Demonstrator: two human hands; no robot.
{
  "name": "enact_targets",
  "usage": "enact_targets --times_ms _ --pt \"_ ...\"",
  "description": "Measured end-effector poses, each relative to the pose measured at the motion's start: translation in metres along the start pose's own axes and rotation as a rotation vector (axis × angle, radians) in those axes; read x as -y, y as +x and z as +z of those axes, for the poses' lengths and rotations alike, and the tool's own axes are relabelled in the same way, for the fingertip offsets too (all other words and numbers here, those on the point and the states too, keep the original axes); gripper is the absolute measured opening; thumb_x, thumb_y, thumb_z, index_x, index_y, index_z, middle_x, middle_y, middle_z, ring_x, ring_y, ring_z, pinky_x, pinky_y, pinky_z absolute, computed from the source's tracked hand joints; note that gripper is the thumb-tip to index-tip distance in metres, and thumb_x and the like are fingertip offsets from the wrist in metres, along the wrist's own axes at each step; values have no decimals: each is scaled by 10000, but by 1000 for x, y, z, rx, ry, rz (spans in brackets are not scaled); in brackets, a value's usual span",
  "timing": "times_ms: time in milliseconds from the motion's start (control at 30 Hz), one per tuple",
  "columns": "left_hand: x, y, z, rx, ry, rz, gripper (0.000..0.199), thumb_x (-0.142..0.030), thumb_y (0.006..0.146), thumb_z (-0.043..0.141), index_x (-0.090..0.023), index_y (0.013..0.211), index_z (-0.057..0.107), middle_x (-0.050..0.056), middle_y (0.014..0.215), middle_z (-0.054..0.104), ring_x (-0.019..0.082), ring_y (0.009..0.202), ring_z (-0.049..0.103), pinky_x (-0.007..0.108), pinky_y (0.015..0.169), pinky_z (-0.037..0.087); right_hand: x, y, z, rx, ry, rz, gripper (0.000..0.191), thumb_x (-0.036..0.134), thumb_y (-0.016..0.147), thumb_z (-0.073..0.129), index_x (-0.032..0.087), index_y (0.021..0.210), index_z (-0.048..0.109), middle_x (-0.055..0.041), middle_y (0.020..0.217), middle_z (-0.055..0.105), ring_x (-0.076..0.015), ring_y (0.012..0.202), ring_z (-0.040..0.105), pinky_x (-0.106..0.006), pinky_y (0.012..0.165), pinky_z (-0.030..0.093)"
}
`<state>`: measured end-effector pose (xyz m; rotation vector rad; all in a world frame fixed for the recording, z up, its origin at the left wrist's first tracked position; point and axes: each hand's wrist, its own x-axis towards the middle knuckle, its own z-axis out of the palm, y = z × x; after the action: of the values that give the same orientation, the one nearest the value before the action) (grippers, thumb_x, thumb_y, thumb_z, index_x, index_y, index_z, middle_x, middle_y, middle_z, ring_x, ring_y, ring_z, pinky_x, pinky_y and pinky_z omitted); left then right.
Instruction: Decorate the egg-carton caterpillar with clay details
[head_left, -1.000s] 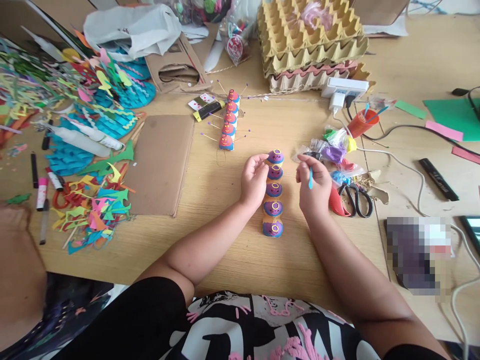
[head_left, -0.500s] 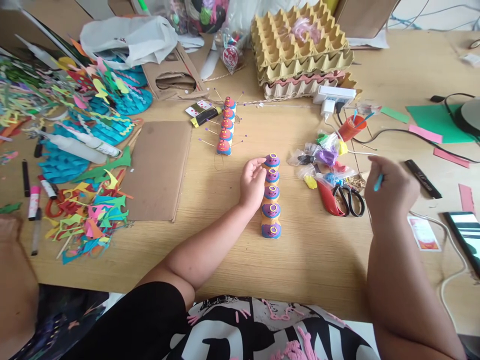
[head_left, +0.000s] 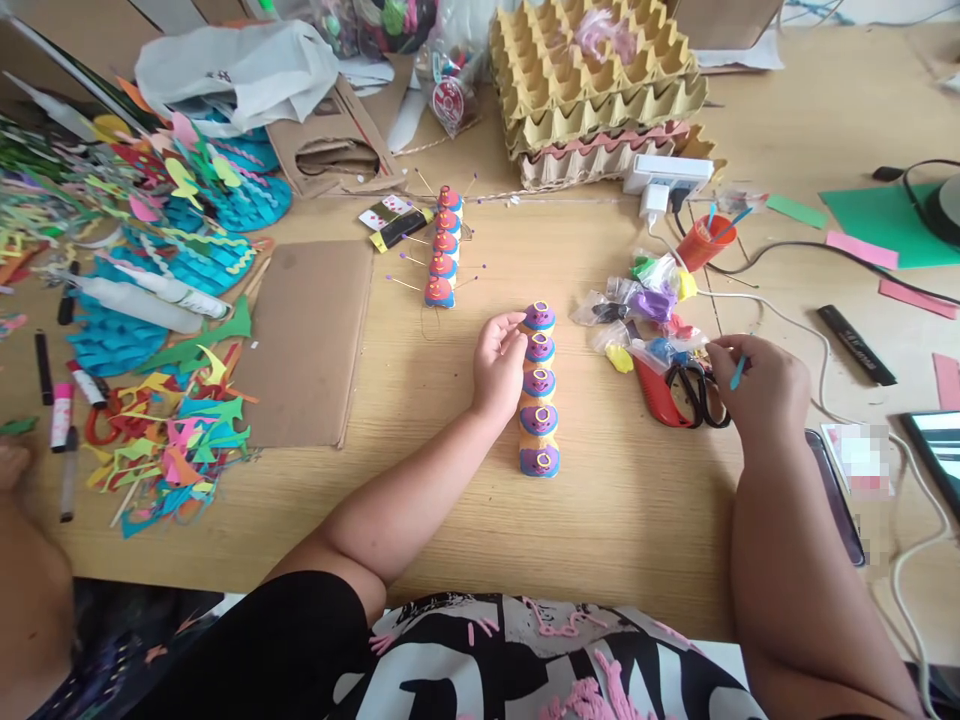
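My left hand [head_left: 501, 362] curls against the left side of a strip of egg-carton cups [head_left: 539, 382], its fingertips at the far two cups. The cups are painted purple and blue, each with a small face and a yellow ring on top. Held in my right hand [head_left: 765, 385] is a small light blue plastic modelling tool [head_left: 739, 371]. That hand's fingertips are by the small bags of coloured clay [head_left: 656, 305]. Black-handled scissors [head_left: 694, 393] with a red cover lie just left of it. Farther back stands a red and blue cup strip [head_left: 444, 245] with purple-tipped sticks.
Stacked egg trays [head_left: 592, 90] stand at the back, beside a white power adapter [head_left: 667, 175]. An orange cup [head_left: 705, 243] holds blue tools. Cardboard [head_left: 304, 345] and paper scraps [head_left: 184, 430] lie left. A cable [head_left: 814, 345] runs along the right. Another person's arm [head_left: 30, 570] shows at left.
My right hand has moved left and its fingertips are lower, nearer the clay bags, with the blue tool still in it. My left hand stays at the purple strip. The view has shifted slightly.
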<state>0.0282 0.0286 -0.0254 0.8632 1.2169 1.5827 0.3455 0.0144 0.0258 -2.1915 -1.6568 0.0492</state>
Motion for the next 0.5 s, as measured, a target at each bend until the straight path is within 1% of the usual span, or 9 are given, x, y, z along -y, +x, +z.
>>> enact_targets --times_ms 133,233,300,333,400,500 --pt "-1 -1 1 -12 -9 -5 166 -215 882 673 -241 1045 658 38 1123 730 170 1107 709 340 1057 550 -6 -1 3 -55 -15 -37 291 373 961 583 203 984 818 -132 833 798 -244 758 669 -351 724 447" --pt "-1 0 0 -3 1 -1 163 -221 887 675 -243 1047 658 37 1132 734 170 1116 708 340 1065 552 -8 -3 4 -72 5 -45 348 414 987 526 211 932 804 -118 811 788 -246 753 669 -351 715 444" --pt "-1 0 0 -3 5 -1 162 -218 889 675 -244 1048 658 39 1143 734 175 1142 705 344 1080 549 -8 -3 3 -70 18 -37 320 417 972 555 214 892 790 -109 789 770 -243 747 651 -356 717 441" --pt "-1 1 -1 -2 6 -3 163 -214 890 674 -244 1049 657 39 1146 735 176 1151 703 347 1087 547 -7 -3 2 -69 20 -38 282 398 957 584 215 900 790 -109 802 770 -240 752 642 -359 728 442" --pt "-1 1 -1 4 7 -10 166 -201 889 672 -241 1049 658 41 1146 737 177 1148 704 349 1087 547 -5 -1 2 -64 8 -40 207 336 920 645 218 974 805 -117 890 792 -240 787 634 -366 760 447" --pt "-4 0 0 5 -8 -13 170 -180 879 667 -231 1041 663 47 1144 738 175 1129 706 346 1077 548 -1 4 3 0 -57 -37 238 296 883 709 206 1072 823 -141 1038 808 -250 844 642 -379 790 446"
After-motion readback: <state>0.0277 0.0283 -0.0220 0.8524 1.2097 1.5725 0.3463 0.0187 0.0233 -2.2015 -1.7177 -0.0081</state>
